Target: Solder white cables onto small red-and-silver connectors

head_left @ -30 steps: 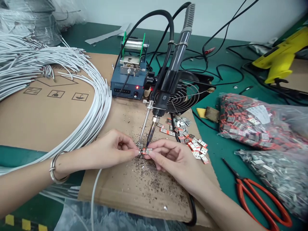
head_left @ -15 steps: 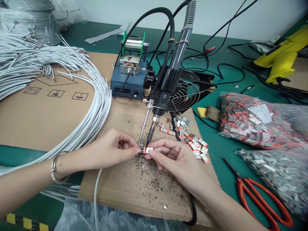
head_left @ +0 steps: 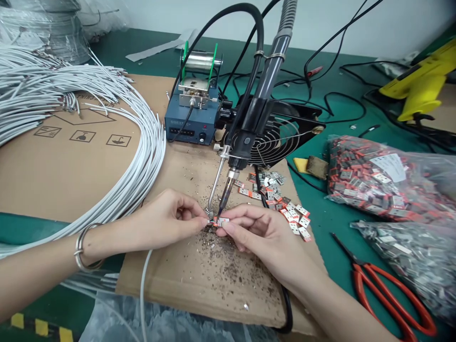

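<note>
My left hand [head_left: 174,216] is closed in a pinch on the end of a white cable [head_left: 144,280], whose length hangs down below the wrist. My right hand [head_left: 261,232] pinches a small metal USB connector [head_left: 224,220] with an orange-red insert. Cable end and connector meet between the fingertips, but the wires there are too small to make out. Right above the joint is the tip of a mounted soldering iron [head_left: 245,137], at or very near the connector. Beside that tip, a thin bent solder feed tube [head_left: 215,185] points down.
Loose USB connectors [head_left: 294,216] lie right of the iron. Bags of connectors [head_left: 363,180] and metal shells [head_left: 395,256], plus red-handled scissors [head_left: 388,289], are farther right. A blue solder station [head_left: 190,123] and a fan [head_left: 276,142] stand behind. Bundled white cables [head_left: 142,166] curve along the left over cardboard [head_left: 71,175].
The view has shifted slightly. Both hands keep their pinches under the iron tip, and the connector looks tilted a little differently.
</note>
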Motion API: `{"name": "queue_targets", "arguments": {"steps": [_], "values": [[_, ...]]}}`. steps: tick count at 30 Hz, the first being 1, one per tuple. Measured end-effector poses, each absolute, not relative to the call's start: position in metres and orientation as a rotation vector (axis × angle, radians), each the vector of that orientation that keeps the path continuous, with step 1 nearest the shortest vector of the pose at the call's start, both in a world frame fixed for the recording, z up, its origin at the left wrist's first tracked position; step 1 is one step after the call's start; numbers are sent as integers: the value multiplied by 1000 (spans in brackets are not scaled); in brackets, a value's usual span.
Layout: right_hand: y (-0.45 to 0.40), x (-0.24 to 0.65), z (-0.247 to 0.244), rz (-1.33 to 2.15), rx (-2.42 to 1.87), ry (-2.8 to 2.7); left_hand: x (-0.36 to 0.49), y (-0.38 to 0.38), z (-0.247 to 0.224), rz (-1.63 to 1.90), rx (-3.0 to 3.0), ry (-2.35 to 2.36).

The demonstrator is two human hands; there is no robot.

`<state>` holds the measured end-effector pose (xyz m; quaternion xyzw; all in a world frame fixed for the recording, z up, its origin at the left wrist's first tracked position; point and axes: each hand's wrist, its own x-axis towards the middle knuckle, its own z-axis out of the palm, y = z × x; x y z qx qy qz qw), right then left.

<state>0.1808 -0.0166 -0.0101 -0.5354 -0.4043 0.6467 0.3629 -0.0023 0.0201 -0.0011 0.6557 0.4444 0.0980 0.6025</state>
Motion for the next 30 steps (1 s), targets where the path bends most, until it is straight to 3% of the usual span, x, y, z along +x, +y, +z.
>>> {"name": "queue_targets", "arguments": {"steps": [30], "values": [[-18,183,-11,1651,-1381,-1124,0,22,-1,196,1487,1061]]}}
